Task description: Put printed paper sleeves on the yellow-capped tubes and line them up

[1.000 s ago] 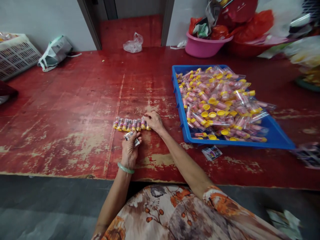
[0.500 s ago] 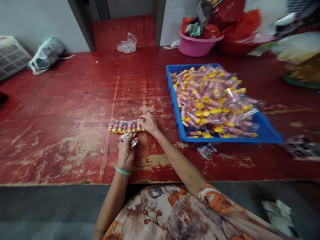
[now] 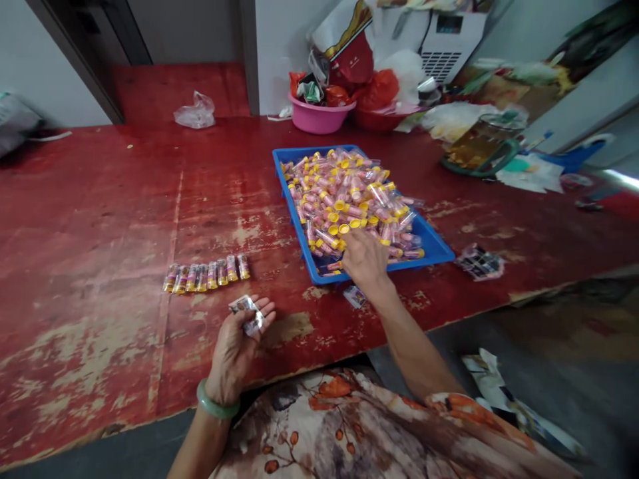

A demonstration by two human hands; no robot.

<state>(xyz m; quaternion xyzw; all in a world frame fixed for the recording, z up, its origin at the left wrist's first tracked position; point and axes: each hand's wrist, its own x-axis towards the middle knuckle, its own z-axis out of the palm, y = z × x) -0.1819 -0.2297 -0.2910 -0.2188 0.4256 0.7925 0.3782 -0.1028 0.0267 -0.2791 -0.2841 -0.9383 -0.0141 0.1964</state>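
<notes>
My left hand (image 3: pixel 238 342) is above the table's near side, palm up, its thumb pressing a small stack of printed stickers or cards (image 3: pixel 248 314) against the fingers. My right hand (image 3: pixel 365 263) reaches over the near edge of a blue tray (image 3: pixel 313 274). Its fingers point down among clear tubes with yellow caps and pink contents (image 3: pixel 327 199), so their tips are hidden. To the left, a row of several yellow-capped tubes with dark printed wraps (image 3: pixel 206 276) lies side by side on the red table (image 3: pixel 114 233).
A printed sheet (image 3: pixel 355 297) lies by the tray's near edge, and a dark printed bundle (image 3: pixel 480 261) to its right. Behind stand a pink basin (image 3: pixel 319 116) and a glass jug (image 3: pixel 479 146). A crumpled plastic bag (image 3: pixel 196 112) lies near the doorway.
My right hand has left the end of the tube row and moved right to the tray. The left hand keeps the stickers or cards, now palm up. The view has turned right.
</notes>
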